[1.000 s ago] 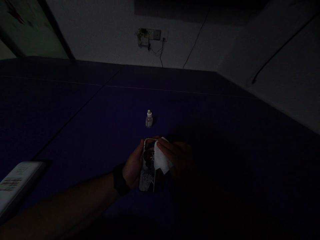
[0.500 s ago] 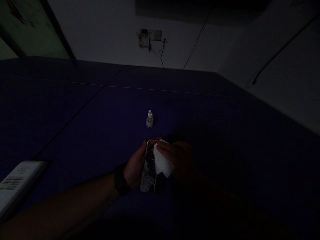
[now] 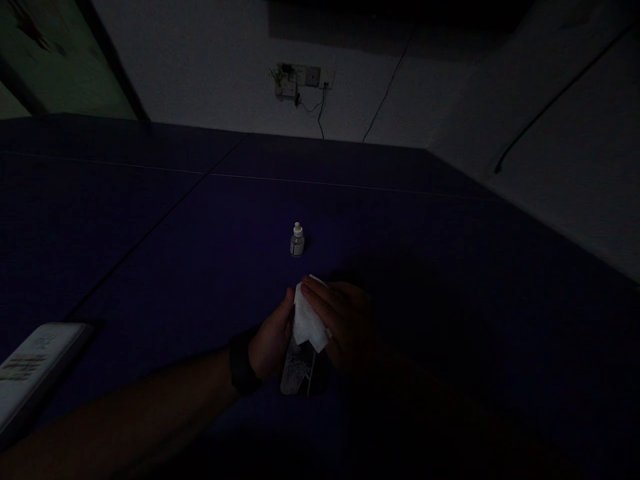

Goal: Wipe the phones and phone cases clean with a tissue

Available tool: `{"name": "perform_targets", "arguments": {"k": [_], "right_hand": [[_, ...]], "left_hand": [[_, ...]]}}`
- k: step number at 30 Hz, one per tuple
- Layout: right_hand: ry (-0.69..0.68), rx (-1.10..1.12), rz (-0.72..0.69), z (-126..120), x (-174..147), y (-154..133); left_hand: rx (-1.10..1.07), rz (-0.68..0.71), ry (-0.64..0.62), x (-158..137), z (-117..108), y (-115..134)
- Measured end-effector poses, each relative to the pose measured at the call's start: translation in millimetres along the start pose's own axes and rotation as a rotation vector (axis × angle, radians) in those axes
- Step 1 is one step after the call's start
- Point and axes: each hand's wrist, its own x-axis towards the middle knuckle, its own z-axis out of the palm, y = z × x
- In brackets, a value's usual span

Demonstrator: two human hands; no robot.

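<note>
My left hand point(image 3: 271, 341), with a dark watch point(image 3: 244, 365) on its wrist, is closed round the left edge of a phone point(image 3: 297, 375) that has a black-and-white picture on its back. My right hand point(image 3: 343, 313) presses a white tissue point(image 3: 310, 323) flat against the upper part of the phone. The tissue covers the phone's camera end, so only the lower part shows. Just beyond the hands, a small clear bottle point(image 3: 297, 241) with a white cap and label stands upright on the dark blue surface.
A white box or pack point(image 3: 37, 367) with printing lies at the left on the blue surface point(image 3: 225, 227). Sockets point(image 3: 300, 77) with plugged-in cables are on the far wall. A loose black cable point(image 3: 550, 107) hangs at the right. The scene is very dark.
My right hand has slid the tissue left and over the phone's camera area, which showed before. My left hand keeps its grip on the phone; the bottle stays put.
</note>
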Motion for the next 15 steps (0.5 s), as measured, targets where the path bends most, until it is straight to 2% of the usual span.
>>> {"name": "perform_targets", "arguments": {"k": [5,9,11,15], "right_hand": [[0.051,-0.010,0.037,2,-2,6],[-0.019,0.037,-0.138,5,-4,5],[0.006,0.045,-0.204,5,-6,7],[0.081,-0.010,-0.118,3,-6,9]], "left_hand": [[-0.004,0.029,0.027,1,5,-1],[-0.094,0.028,0.071,0,7,1],[-0.127,0.035,0.079,1,9,3],[-0.046,-0.005,0.075,-1,15,7]]}}
